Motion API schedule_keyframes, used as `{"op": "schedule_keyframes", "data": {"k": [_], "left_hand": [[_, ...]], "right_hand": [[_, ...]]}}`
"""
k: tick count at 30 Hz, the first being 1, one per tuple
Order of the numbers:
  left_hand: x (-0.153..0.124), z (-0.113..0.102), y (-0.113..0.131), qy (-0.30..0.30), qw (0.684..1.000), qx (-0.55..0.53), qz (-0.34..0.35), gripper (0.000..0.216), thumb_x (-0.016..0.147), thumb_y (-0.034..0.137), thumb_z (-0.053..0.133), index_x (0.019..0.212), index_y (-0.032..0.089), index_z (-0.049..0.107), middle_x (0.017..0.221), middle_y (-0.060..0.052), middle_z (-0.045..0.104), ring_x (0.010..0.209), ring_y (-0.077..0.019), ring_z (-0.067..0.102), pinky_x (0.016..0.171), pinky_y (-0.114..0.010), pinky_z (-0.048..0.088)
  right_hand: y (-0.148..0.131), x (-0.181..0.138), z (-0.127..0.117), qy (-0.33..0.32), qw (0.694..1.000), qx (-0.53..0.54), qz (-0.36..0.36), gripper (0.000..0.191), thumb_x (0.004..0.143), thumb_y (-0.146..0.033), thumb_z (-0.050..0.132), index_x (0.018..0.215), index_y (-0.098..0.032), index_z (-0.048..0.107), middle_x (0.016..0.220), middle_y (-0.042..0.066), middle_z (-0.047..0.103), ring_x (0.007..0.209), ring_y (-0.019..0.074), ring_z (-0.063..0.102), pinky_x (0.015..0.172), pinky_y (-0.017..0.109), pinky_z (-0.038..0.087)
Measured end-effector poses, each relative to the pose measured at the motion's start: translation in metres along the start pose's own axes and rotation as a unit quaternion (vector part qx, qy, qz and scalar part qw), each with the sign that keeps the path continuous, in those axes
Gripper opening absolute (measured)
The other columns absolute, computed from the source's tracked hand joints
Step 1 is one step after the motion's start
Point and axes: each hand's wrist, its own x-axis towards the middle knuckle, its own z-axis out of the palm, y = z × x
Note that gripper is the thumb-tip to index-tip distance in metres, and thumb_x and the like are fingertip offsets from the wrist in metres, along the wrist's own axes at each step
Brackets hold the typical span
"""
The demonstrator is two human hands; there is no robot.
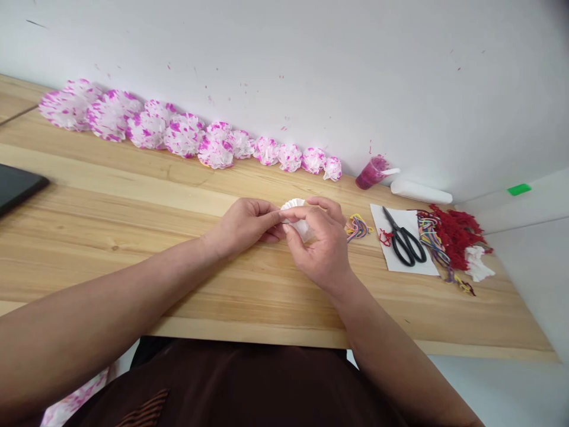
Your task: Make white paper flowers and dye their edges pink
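Both hands meet over the middle of the wooden table (133, 219), pinching a small white pleated paper piece (294, 206). My left hand (246, 222) grips its left side with fingertips closed. My right hand (322, 240) holds the right side, thumb and fingers curled round it. The paper's lower part is hidden behind my right fingers. A small bundle of coloured threads (358, 227) lies just right of my right hand.
Several white-and-pink paper flowers (186, 135) line the wall. To the right are a pink cup (371, 172), a white tube (420, 191), black scissors (403, 242) on white paper, red yarn (456, 234) and coloured strings. A dark tablet (18, 185) lies at the left edge.
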Motion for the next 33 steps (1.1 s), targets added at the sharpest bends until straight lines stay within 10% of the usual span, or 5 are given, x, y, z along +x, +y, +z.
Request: {"op": "schedule_keyframes", "data": {"k": [33], "left_hand": [[-0.011,0.007,0.017,-0.001,0.998,-0.029,-0.059,0.042,0.078,0.055,0.079,0.079,0.013,0.080,0.082,-0.012,0.080,0.079,-0.0200,0.073,0.081,-0.031,0.059]], "right_hand": [[0.003,0.003,0.008,-0.001,0.995,0.005,0.104,0.009,0.081,-0.018,0.067,0.077,-0.025,0.064,0.078,0.001,0.072,0.090,0.0251,0.063,0.089,0.045,0.046]]}}
